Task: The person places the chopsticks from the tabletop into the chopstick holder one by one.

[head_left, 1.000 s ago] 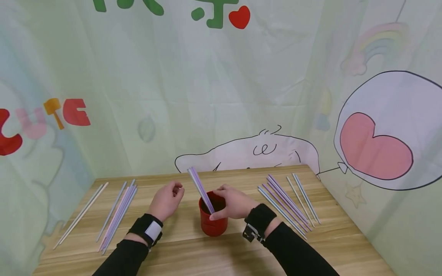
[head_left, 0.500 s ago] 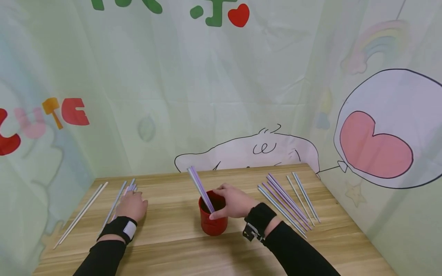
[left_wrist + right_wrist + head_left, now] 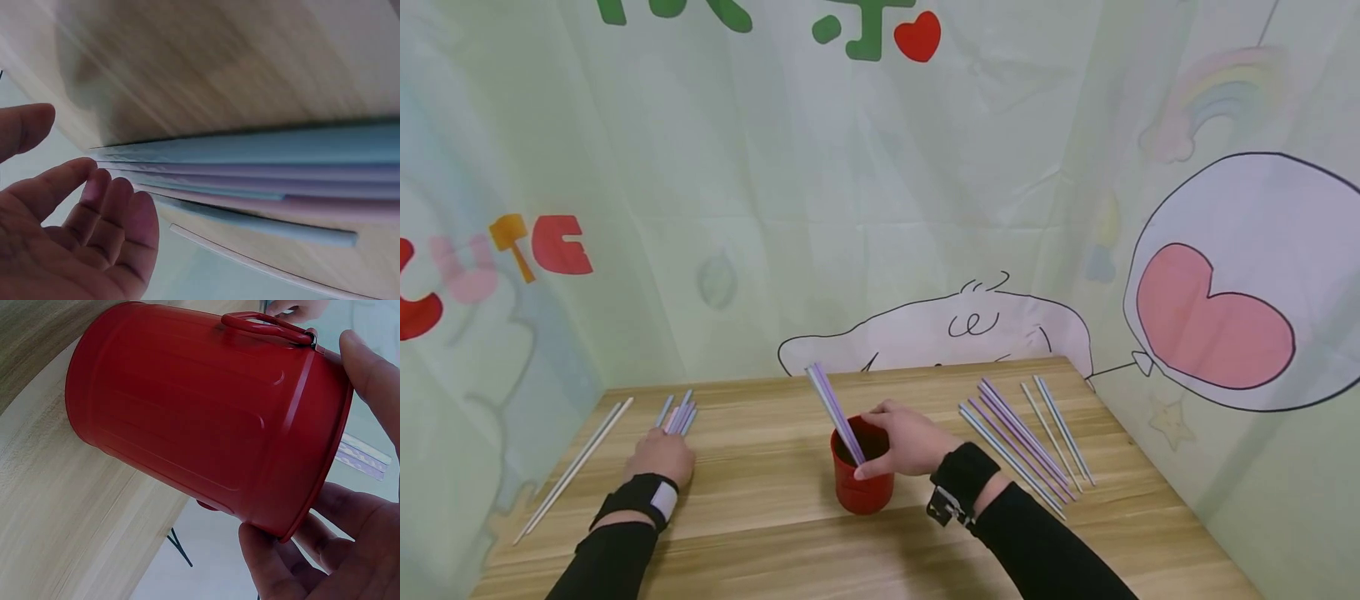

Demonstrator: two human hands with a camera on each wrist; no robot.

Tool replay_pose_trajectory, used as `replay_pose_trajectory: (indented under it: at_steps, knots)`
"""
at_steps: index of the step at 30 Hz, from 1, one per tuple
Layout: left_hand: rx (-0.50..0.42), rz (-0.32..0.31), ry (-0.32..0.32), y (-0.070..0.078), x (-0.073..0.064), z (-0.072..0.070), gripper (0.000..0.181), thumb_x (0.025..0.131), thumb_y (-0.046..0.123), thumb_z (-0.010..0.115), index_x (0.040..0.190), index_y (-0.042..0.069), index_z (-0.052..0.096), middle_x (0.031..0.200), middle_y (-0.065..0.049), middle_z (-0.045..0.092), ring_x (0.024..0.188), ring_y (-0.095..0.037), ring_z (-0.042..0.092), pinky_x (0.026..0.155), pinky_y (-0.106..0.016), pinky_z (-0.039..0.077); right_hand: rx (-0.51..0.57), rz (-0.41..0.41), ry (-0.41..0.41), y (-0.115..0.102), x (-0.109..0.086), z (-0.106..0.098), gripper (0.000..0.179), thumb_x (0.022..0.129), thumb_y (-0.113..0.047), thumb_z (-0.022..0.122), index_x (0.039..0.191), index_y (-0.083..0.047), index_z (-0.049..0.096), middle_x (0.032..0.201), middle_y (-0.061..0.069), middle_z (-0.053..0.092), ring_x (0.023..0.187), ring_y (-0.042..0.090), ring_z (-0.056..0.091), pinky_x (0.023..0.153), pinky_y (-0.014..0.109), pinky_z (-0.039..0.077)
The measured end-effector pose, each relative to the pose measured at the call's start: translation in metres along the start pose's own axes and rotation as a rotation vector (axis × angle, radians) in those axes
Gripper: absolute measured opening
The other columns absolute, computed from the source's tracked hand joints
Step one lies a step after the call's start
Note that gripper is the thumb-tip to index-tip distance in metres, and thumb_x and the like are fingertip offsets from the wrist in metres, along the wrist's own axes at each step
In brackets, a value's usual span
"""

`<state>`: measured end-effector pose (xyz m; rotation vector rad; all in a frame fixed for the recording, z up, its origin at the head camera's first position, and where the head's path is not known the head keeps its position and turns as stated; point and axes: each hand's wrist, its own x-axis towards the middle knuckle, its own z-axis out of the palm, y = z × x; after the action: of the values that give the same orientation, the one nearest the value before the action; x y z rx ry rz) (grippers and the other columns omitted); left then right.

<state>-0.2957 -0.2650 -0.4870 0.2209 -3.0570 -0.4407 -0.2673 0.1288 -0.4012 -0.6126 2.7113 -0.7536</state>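
Observation:
In the head view, my left hand [image 3: 658, 458] is over a bundle of thin pastel sticks [image 3: 682, 418] lying on the left of the table. The left wrist view has its fingers loosely bent beside the blue, purple and pink sticks [image 3: 312, 145], the thumb held apart. My right hand [image 3: 913, 437] grips the rim of a small red bucket [image 3: 863, 493], thumb on one side and fingers on the other. A few blue and purple sticks [image 3: 835, 412] lean in the bucket, tilted left. The right wrist view shows the bucket's side and wire handle [image 3: 262, 326].
Two pale sticks [image 3: 576, 468] lie at the far left. On the right are several purple and blue sticks [image 3: 1022, 427], plus a pale stick and some blue ones [image 3: 1063, 429]. A printed curtain [image 3: 850, 208] hangs behind the wooden table [image 3: 790, 550].
My left hand has moved from beside the bucket leftward to the stick bundle, then a little nearer along it. The right hand and bucket have stayed in place.

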Motion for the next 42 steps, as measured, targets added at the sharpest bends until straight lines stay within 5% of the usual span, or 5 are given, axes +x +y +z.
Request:
replay_pose_trajectory:
  at_steps: [15, 25, 35, 42]
  knots:
    - [-0.031, -0.04, 0.008, 0.001, -0.003, 0.002, 0.032, 0.093, 0.006, 0.043, 0.098, -0.016, 0.065, 0.101, -0.034, 0.053, 0.09, -0.05, 0.057, 0.066, -0.058, 0.052, 0.008, -0.01, 0.012, 0.0, -0.002, 0.001, 0.081, 0.076, -0.049, 0.087, 0.144, -0.016, 0.058, 0.135, 0.001, 0.056, 0.119, 0.021, 0.057, 0.098, 0.036, 0.055]
    - [0.003, 0.072, 0.011, 0.007, -0.008, -0.003, 0.026, 0.095, 0.0, 0.042, 0.093, -0.01, 0.065, 0.095, -0.033, 0.064, 0.084, -0.047, 0.065, 0.07, -0.059, 0.055, 0.004, -0.011, 0.006, 0.0, -0.001, 0.0, 0.081, 0.076, -0.049, 0.087, 0.144, -0.017, 0.058, 0.135, 0.0, 0.056, 0.117, 0.018, 0.057, 0.098, 0.035, 0.055]
    - [-0.012, 0.193, 0.028, 0.024, -0.01, 0.006, 0.005, 0.085, -0.001, 0.06, 0.082, -0.004, 0.057, 0.074, -0.016, 0.064, 0.071, -0.031, 0.063, 0.068, -0.053, 0.055, -0.009, -0.02, 0.017, 0.0, -0.002, 0.001, 0.081, 0.076, -0.049, 0.087, 0.144, -0.016, 0.058, 0.135, 0.001, 0.056, 0.116, 0.017, 0.057, 0.098, 0.034, 0.055]
    - [-0.029, 0.175, 0.014, 0.037, -0.012, 0.012, 0.01, 0.086, -0.004, 0.059, 0.095, -0.008, 0.058, 0.079, -0.02, 0.066, 0.073, -0.036, 0.066, 0.068, -0.053, 0.055, -0.004, -0.018, 0.02, 0.0, -0.002, 0.001, 0.08, 0.076, -0.048, 0.087, 0.143, -0.016, 0.058, 0.135, 0.0, 0.057, 0.116, 0.016, 0.058, 0.098, 0.033, 0.056]
